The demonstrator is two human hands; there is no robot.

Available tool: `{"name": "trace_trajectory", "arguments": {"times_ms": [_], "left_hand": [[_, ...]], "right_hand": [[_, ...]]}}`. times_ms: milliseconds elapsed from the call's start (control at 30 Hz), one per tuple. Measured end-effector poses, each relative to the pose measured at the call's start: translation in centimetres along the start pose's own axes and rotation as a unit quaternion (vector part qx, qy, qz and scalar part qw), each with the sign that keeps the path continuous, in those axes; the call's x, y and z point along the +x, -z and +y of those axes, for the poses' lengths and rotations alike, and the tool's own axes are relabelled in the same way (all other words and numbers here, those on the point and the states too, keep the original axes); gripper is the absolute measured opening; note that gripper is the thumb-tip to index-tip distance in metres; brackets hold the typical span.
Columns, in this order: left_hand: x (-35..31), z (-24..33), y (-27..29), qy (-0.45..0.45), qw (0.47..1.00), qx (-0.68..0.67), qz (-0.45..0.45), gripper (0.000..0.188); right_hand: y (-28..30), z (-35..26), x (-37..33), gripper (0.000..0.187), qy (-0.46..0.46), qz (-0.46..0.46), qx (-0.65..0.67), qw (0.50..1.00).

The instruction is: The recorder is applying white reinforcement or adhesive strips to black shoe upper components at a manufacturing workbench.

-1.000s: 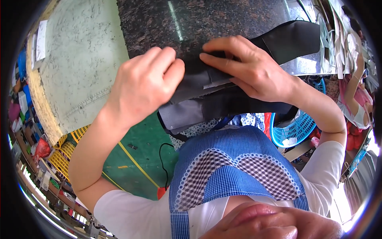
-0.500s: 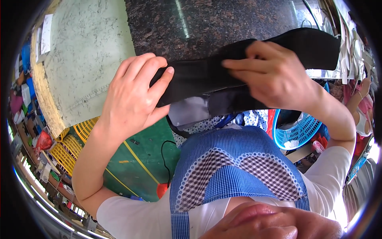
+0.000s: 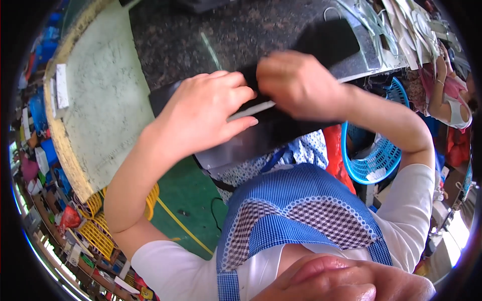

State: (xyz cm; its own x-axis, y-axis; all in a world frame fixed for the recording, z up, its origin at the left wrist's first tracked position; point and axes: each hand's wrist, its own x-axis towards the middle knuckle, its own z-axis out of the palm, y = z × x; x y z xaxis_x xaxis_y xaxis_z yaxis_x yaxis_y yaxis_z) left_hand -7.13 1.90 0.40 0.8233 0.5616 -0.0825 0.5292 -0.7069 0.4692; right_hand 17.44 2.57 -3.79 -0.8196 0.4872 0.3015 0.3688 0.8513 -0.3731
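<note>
A long piece of black sheet material (image 3: 327, 44) lies across the dark stone slab and runs under both hands. My left hand (image 3: 206, 108) is bent over its near part, with the thumb held apart from the curled fingers. Close by on the right, my right hand (image 3: 298, 85) is curled into a fist at the same piece, slightly blurred, its fingertips hidden. Between the hands shows a narrow pale edge (image 3: 256, 109); I cannot tell what it belongs to. Over my lap, below the hands, lies a dark, shiny flat piece (image 3: 236, 150).
The speckled stone slab (image 3: 175, 42) adjoins a worn pale board (image 3: 108, 75) on the left. A blue plastic basket (image 3: 374, 168) stands to the right, yellow baskets (image 3: 98, 236) at lower left. Pale strips (image 3: 409, 30) hang at the far right, near another person (image 3: 447, 95).
My hands have come closer together, the left moving right and down. The black piece now lies lower against the slab instead of being held up, and the view has shifted.
</note>
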Motion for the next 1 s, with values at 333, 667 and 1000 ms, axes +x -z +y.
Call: {"name": "trace_trajectory", "arguments": {"times_ms": [333,667,1000], "left_hand": [[12.9,-7.3,7.9,-0.098,0.899,0.190,0.383,0.030],[12.8,-12.5,13.6,0.051,0.917,0.121,0.377,0.028],[5.3,1.7,-3.7,-0.118,0.941,0.227,0.222,0.018]], "right_hand": [[-6.5,-7.3,-7.3,0.032,-0.075,-0.111,0.214,0.968],[8.3,7.1,-14.2,0.021,-0.410,0.175,0.091,0.890],[12.5,19.7,-15.6,0.022,-0.526,0.342,0.083,0.774]]}}
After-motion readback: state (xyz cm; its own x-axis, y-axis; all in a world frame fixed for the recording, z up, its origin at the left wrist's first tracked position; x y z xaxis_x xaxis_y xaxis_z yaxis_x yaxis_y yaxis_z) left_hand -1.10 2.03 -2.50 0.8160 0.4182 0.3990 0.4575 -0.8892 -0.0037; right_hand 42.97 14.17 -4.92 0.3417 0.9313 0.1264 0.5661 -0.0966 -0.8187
